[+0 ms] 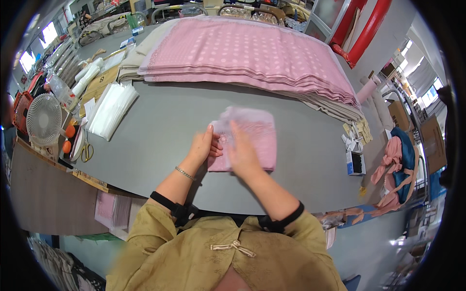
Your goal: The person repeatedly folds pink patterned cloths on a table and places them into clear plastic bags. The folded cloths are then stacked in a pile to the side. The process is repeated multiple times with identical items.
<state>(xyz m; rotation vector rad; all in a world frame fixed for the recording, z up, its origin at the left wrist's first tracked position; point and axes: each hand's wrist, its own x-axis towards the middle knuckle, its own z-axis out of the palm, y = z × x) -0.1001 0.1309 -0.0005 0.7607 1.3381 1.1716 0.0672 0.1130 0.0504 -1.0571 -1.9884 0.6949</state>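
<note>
A folded pink cloth (264,145) with a pale lavender border and a patterned band lies on the grey table before me. At its left edge is my left hand (204,146), thumb up and fingers curled over the cloth; whether it pinches any fabric is unclear. My right hand (243,154) is over the middle of the cloth, blurred by motion, its fingers pointing away from me. Beyond them lies a broad stack of pink dotted cloths (233,54) with beige cloth layers beneath.
To the left are clear plastic bags (113,109), scissors (87,151) and a white fan (44,119). On the right sit a small blue-and-white box (355,163), white ribbons (353,140) and bundled pink and teal fabric (398,167). A red pipe (367,32) stands beyond the table.
</note>
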